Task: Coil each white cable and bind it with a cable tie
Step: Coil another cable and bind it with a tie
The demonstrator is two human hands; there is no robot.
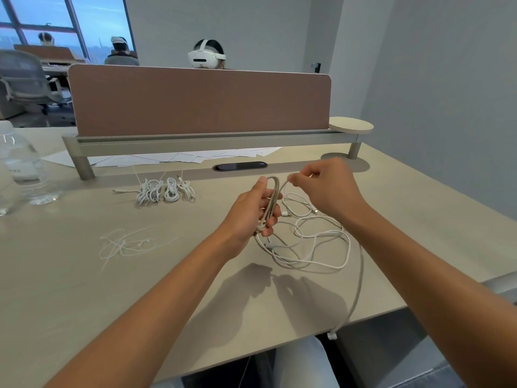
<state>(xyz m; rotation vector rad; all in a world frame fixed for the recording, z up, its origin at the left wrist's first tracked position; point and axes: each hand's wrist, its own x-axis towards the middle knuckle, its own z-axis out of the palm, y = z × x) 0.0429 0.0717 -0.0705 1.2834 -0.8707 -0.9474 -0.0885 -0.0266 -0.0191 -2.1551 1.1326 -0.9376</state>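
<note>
My left hand point(253, 211) is gripping the half-coiled white cable point(270, 203); my right hand point(326, 189) is pinching its free run. Loose cables point(313, 239) are lying beneath both hands on the pale desk point(84, 289). Bound coils point(165, 190) and cable ties point(126, 243) are lying to my left, a water bottle point(21, 163) farther left.

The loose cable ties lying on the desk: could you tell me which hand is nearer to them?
Left. The left hand holds the coil just right of the cable ties; the right hand is farther right, pinching the cable.

Bound coils point(165, 190) behind loose ties point(126, 243) at left, cable tangle point(310, 242) right of both, on desk point(84, 289)
</note>
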